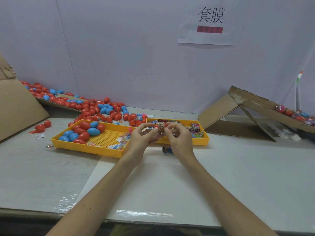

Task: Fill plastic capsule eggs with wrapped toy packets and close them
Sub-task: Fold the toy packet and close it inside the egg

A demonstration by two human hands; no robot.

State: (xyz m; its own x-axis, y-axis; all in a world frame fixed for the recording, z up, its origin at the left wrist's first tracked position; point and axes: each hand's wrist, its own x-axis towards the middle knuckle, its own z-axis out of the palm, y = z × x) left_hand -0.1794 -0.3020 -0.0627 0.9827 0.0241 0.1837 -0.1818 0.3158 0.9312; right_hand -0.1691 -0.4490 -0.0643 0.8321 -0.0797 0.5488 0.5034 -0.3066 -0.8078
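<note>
The step in hand looks like the closing one. Both hands are raised just above the near edge of the right yellow tray (205, 139), and between them lies a red capsule egg (156, 126) on its side. The left hand (144, 137) pinches one red end and the right hand (177, 136) pinches the other. A printed packet (161, 127) shows in the middle of the egg, so the halves are probably not yet seated. The next move likely calls for tucking the wrapper fully inside, lining the rims up squarely and pressing the ends together without trapping film in the seam. Spare red and blue shells wait in the left yellow tray (88, 149), and a small blue packet (167, 149) lies on the table (230, 167) beneath the hands.
</note>
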